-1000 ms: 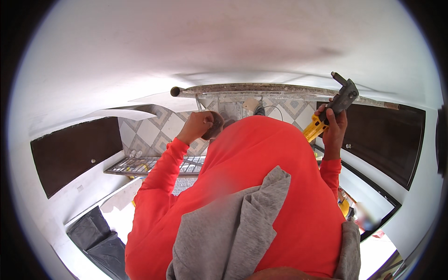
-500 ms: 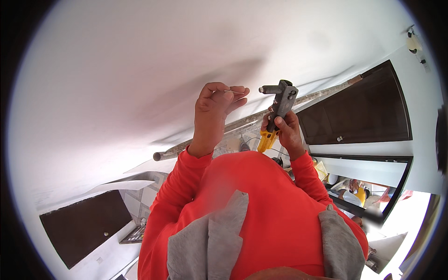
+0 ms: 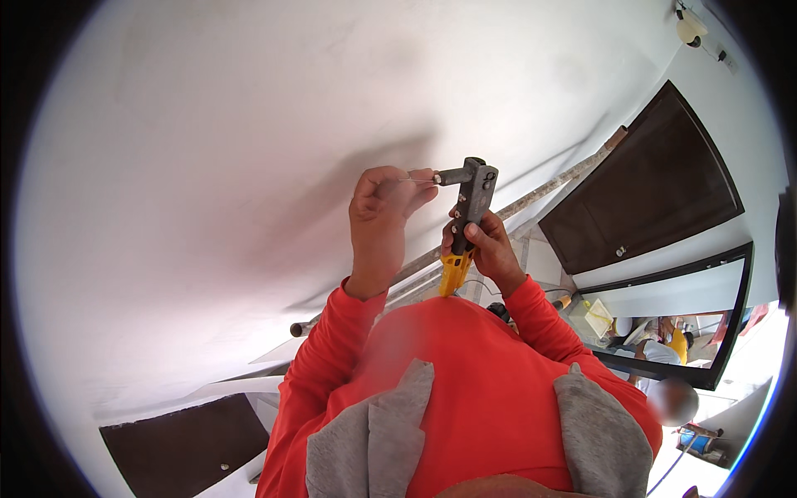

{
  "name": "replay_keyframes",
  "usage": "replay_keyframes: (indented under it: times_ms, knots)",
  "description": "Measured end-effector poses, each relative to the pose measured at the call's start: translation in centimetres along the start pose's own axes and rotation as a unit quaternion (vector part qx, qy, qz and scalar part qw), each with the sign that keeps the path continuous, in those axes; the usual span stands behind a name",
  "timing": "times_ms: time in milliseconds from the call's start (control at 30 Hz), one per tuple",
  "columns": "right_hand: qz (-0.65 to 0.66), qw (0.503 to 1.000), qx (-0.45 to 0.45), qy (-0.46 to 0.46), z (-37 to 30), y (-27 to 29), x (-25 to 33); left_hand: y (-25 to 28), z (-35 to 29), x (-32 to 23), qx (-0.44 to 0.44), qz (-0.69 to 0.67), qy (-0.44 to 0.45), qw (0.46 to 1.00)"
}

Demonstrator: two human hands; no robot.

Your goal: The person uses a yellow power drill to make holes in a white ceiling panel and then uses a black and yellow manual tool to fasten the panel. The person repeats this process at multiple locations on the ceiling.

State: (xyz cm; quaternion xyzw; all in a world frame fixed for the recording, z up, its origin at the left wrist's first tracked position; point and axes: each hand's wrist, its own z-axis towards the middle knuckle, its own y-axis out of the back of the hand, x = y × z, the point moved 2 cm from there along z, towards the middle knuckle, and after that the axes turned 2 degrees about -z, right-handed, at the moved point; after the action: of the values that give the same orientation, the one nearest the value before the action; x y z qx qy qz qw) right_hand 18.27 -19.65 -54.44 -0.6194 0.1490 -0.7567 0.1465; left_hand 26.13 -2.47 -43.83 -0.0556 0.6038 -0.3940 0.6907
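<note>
In my right hand [image 3: 498,256] I hold a hand rivet gun [image 3: 473,207] upright, with a dark metal head and yellow handles. My fingers wrap round its body, and its nose points left. My left hand [image 3: 378,220] is raised beside it, pinching a thin metal pin, which looks like a blind rivet [image 3: 413,180], between thumb and fingers. The pin lies level, and its right end meets the tip of the nose. Whether it has entered the tip, I cannot tell. Fingers partly hide the pin.
A white surface [image 3: 207,124] spreads in front of me. Behind my hands, a long pole [image 3: 569,173] runs slantwise. Dark brown panels with knobs are at the right [image 3: 643,195] and lower left [image 3: 187,444]. Other people show at the lower right, one in a yellow top [image 3: 679,344].
The rivet gun has moved left and slightly down, closing the gap, so its nose now meets the pin in my left hand. The view has shifted a little.
</note>
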Motion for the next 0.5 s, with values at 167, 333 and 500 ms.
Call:
replay_keyframes:
  times_ms: [167,333,500]
  knots:
    - [0.011,1.0,0.013,-0.002,0.1,0.0,0.0,-0.5,-0.1,0.1,0.006,0.008,-0.032,0.999]
    - [-0.009,1.0,0.027,0.01,0.3,0.5,-0.4,-1.2,-0.1,0.5,-0.001,0.052,-0.053,0.997]
    - [0.042,0.999,0.013,-0.001,-0.1,-0.5,0.1,-2.5,0.1,0.4,0.024,0.226,-0.1,0.969]
